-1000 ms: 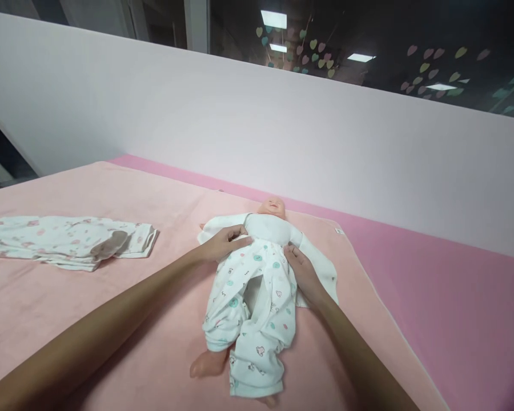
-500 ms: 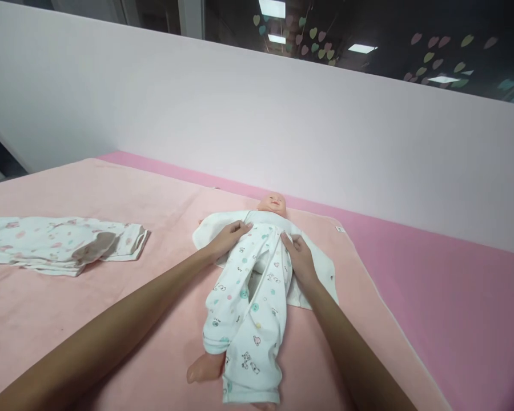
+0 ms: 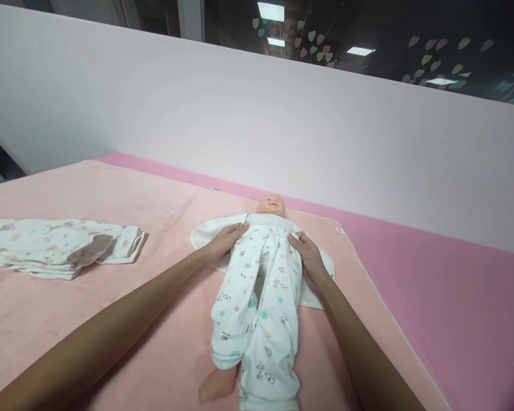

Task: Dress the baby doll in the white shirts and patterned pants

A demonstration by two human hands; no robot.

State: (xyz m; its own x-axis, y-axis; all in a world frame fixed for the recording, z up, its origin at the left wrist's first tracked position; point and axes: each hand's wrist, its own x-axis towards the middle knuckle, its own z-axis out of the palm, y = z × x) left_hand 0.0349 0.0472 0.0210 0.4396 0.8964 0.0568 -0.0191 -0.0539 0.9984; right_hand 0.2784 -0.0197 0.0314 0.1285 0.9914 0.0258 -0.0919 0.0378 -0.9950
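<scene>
A baby doll lies on its back, head toward the wall. It wears white baby pants printed with small animals and green dots. One bare foot sticks out of the nearer left leg; the other foot is out of frame. My left hand pinches the waistband at its left side. On the opposite side, my right hand grips the waistband between thumb and fingers. Beneath the doll a white cloth spreads out to both sides, partly covered by my hands.
Folded white printed baby clothes lie to the left on the pink blanket. A pink surface borders the blanket at right. Behind stands a white wall with a dark window above it.
The doll's legs and the pants have swung to the right and straightened. My right hand has shifted slightly right with the waistband; my left hand stays near its place.
</scene>
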